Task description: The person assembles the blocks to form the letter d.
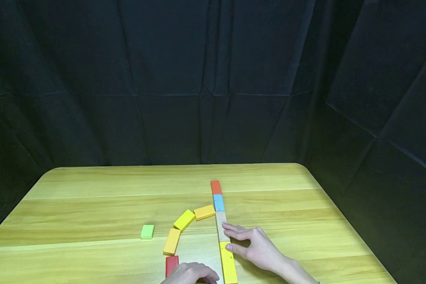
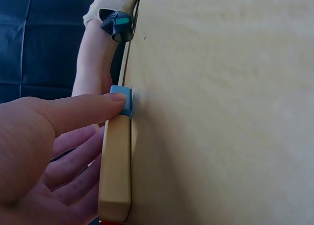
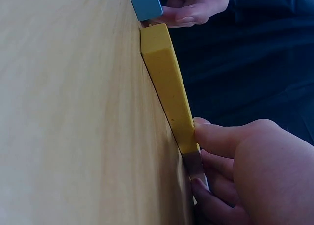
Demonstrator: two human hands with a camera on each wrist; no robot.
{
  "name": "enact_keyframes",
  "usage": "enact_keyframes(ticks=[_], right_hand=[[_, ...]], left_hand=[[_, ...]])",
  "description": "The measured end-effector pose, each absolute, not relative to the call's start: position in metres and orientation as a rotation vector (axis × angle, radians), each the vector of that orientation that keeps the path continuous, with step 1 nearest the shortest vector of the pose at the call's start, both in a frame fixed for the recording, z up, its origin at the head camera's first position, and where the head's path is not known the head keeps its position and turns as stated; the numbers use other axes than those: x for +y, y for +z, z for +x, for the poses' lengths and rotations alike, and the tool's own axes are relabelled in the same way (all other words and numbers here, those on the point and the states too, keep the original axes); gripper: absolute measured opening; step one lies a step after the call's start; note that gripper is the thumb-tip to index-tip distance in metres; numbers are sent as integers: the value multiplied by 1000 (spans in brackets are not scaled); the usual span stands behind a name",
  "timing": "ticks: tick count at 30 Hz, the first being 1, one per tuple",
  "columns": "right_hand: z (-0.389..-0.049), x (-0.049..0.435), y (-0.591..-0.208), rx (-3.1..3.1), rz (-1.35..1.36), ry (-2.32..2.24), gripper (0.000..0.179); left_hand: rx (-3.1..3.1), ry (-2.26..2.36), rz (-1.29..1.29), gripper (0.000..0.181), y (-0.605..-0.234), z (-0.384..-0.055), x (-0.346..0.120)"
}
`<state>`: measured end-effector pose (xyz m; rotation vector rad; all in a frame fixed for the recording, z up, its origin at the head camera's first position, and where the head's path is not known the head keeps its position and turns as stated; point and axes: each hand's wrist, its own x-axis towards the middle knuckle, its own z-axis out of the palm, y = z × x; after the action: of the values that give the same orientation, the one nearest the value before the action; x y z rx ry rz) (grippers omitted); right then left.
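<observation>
My left hand (image 1: 193, 273) is low in the head view, beside a red block (image 1: 172, 266). In the left wrist view its thumb lies on a blue block (image 2: 121, 100), with the other fingers behind; an orange block (image 2: 116, 166) adjoins that blue one. My right hand (image 1: 260, 249) lies along the right side of a straight row. Its thumb touches a long yellow block (image 1: 228, 263), and its fingertips rest at a plain wood block (image 1: 221, 225). Close by in the right wrist view, the left fingers are at the blue block (image 3: 145, 3).
Beyond the wood block, the row continues with a light-blue block (image 1: 218, 202) and an orange-red block (image 1: 216, 187). Orange and yellow blocks (image 1: 184, 219) curve off to the left. A green block (image 1: 147, 232) lies apart on the wooden table (image 1: 74, 205). Dark curtains (image 1: 170, 79) hang behind.
</observation>
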<state>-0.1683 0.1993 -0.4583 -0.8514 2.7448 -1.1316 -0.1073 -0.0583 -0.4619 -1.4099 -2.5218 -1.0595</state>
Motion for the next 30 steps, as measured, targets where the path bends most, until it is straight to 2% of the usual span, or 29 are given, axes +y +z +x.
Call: enact_keyframes(ticks=[30], right_hand=[[-169, 201, -460, 2719, -843, -1155, 47]], left_hand=[[-2501, -1062, -1429, 12, -461, -107, -61]])
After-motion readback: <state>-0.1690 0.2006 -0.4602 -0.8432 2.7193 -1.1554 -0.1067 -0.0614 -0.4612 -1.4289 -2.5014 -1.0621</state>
